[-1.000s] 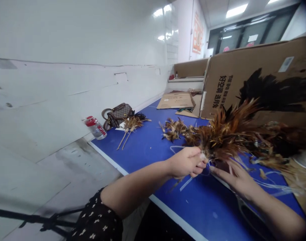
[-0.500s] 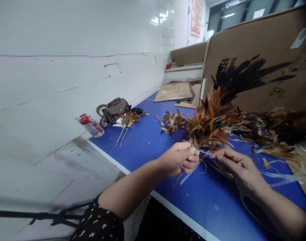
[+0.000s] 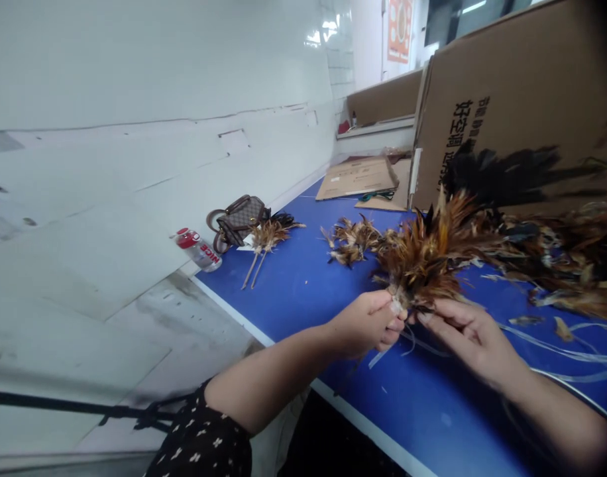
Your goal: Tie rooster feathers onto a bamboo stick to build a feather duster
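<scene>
My left hand [image 3: 376, 321] is closed round the bound base of a feather duster [image 3: 423, 255], whose brown, orange and black feathers fan up and to the right. Its stick shows only faintly below my fist. Close to the base on the right, my right hand [image 3: 465, 331] is pinched on a thin pale string, largely hidden by the fingers. A loose loop of that string [image 3: 409, 339] hangs between my hands. Black feathers [image 3: 512, 175] rise behind the duster.
Feather piles lie on the blue table [image 3: 283, 298], including a small heap [image 3: 356, 238]. Clear plastic strips [image 3: 566, 354] trail at right. Two small feathered sticks [image 3: 260, 265], a handbag [image 3: 244, 218] and a bottle [image 3: 198, 250] stand left. Scissors [image 3: 378, 196] lie by flat cardboard [image 3: 358, 177]; a carton [image 3: 442, 132] stands behind.
My right hand has come in closer to the duster's base, and the stretch of string between my hands is shorter. My left hand keeps its grip. The view has shifted slightly.
</scene>
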Tool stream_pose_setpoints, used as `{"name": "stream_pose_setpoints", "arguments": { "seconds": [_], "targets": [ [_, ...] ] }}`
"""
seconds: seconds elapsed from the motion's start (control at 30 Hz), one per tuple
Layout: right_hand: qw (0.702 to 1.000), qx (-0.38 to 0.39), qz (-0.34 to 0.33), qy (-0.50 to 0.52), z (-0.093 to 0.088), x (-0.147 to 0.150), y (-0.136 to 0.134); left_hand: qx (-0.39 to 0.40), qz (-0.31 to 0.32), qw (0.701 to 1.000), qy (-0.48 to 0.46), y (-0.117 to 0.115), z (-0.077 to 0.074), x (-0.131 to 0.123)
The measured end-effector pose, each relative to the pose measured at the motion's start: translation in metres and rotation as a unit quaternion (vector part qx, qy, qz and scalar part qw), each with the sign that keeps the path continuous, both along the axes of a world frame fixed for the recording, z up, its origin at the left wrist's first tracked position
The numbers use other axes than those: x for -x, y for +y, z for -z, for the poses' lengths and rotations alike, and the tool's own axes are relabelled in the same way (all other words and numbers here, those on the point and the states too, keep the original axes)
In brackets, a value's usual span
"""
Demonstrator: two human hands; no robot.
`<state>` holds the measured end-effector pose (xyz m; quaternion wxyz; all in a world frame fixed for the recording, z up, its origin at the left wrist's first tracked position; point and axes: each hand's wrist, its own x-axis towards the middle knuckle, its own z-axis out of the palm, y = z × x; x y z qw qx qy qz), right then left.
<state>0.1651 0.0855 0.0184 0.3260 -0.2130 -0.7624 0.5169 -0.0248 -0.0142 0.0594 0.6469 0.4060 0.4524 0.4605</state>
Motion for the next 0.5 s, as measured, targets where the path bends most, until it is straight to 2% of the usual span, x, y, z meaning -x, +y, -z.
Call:
{"name": "stream_pose_setpoints", "arguments": {
  "seconds": [0.1,0.2,0.3,0.4,0.5],
  "targets": [
    [0.998,-0.047,0.036,-0.011,0.001,-0.004,-0.009,0.008,-0.018,0.999,0.042,0.004,0.013,-0.006],
    [0.992,-0.097,0.074,-0.012,0.006,-0.004,-0.012,0.004,-0.009,0.997,0.074,0.007,0.023,-0.011],
    [0.988,-0.116,0.095,-0.029,0.010,-0.005,-0.010,-0.036,-0.005,0.990,0.135,0.006,0.030,-0.011],
    [0.988,-0.108,0.109,-0.024,0.014,-0.006,-0.008,-0.111,-0.007,0.970,0.217,0.004,0.031,-0.009],
    [0.986,-0.110,0.121,-0.009,0.018,-0.007,-0.007,-0.152,-0.011,0.950,0.273,0.000,0.023,-0.007]
  ]
}}
